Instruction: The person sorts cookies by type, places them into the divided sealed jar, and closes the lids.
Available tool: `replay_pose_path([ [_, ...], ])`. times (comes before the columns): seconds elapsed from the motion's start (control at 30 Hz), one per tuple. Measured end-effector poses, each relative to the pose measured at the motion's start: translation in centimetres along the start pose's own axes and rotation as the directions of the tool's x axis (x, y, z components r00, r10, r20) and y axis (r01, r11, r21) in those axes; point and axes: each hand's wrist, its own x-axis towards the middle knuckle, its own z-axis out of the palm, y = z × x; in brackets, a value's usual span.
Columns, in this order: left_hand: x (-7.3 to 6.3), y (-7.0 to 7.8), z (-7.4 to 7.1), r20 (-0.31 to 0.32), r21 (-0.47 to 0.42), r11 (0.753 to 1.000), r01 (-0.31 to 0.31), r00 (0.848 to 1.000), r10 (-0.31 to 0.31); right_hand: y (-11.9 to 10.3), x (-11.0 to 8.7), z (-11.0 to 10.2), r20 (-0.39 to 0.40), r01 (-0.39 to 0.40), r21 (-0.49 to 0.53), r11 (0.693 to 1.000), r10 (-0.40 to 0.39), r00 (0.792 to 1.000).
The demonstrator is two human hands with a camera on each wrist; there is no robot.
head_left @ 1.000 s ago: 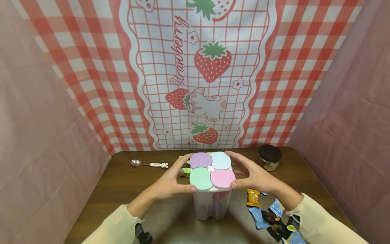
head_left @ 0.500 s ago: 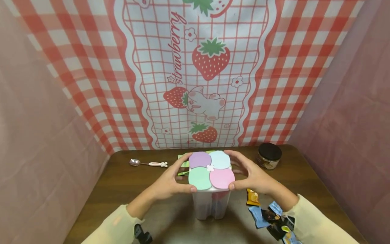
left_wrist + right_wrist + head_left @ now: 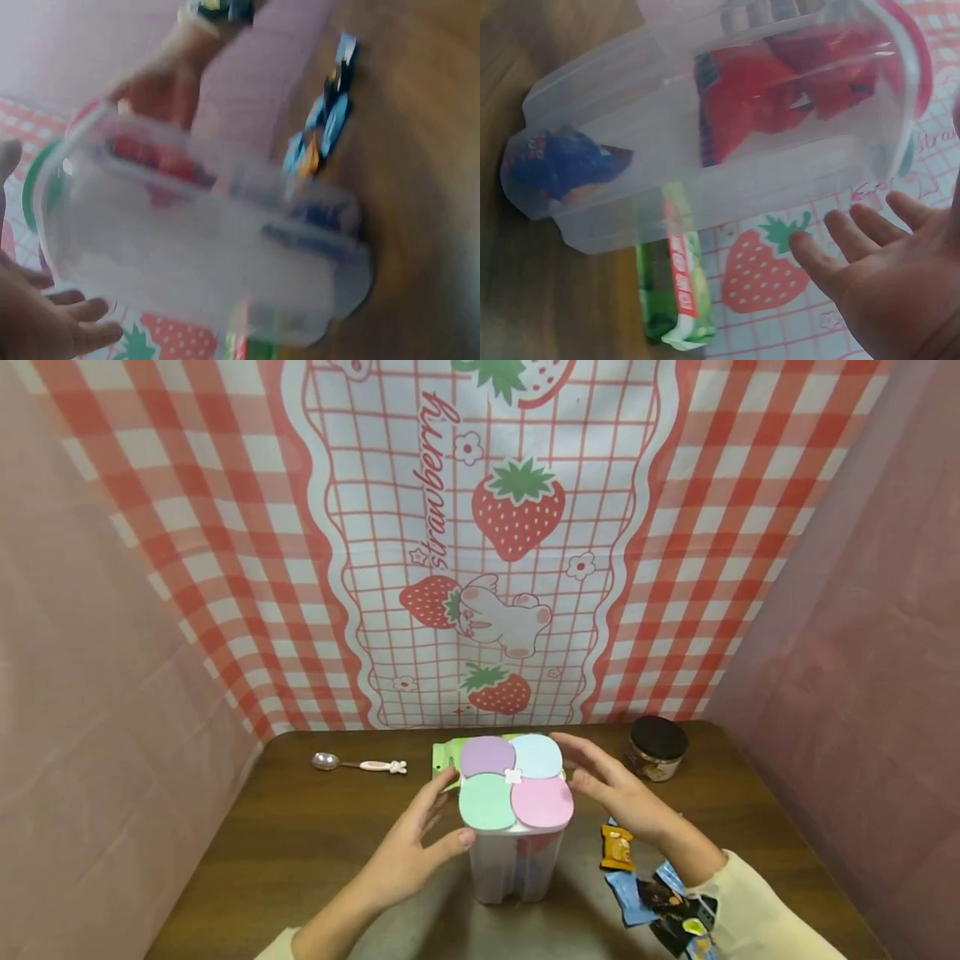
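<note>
A clear plastic storage container (image 3: 517, 870) stands upright on the wooden table. Its lid (image 3: 542, 803) has purple, pale blue, mint and pink flaps around a small white centre, all down. Through the wall, the right wrist view shows red packets (image 3: 742, 101) and a blue packet (image 3: 562, 166) inside. My left hand (image 3: 405, 853) is just left of the lid, thumb and fingers spread, holding nothing. On the other side, my right hand (image 3: 622, 789) hovers close to the lid with relaxed fingers; the right wrist view shows a gap between its fingertips and the container.
Behind the container lies a green package (image 3: 448, 753), partly hidden. A spoon (image 3: 360, 765) with a white handle lies at the back left. A black-lidded jar (image 3: 657, 748) stands back right. Small wrapped snacks, among them an orange one (image 3: 617, 847) and a blue one (image 3: 630, 898), lie at the right.
Both hands held the lid's sides earlier. They have let go; the left hand has drawn back to the left and toward me, the right slightly to the right. The container stays standing.
</note>
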Motion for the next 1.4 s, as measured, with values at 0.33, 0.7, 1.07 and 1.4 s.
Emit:
replay_pose_path([
  [0.33, -5.9, -1.9, 2.3, 0.024, -0.181, 0.980, -0.078, 0.996, 0.083, 3.4, 1.1, 0.6, -0.136, -0.201, 0.187, 0.962, 0.228, 0.964],
  [0.7, -7.7, -2.9, 4.2, 0.090, -0.248, 0.947, -0.202, 0.969, 0.230, 4.9, 1.2, 1.3, -0.093, -0.216, 0.252, 0.943, 0.246, 0.965],
  [1.07, -7.5, -4.4, 5.2, 0.104, -0.286, 0.894, -0.345, 0.916, 0.387, 4.9, 0.9, 1.7, -0.049, -0.234, 0.253, 0.939, 0.253, 0.966],
  [1.4, -6.4, -4.7, 5.0, 0.048, -0.288, 0.833, -0.472, 0.862, 0.504, 3.9, -0.6, 1.2, -0.001, -0.266, 0.216, 0.939, 0.273, 0.962],
])
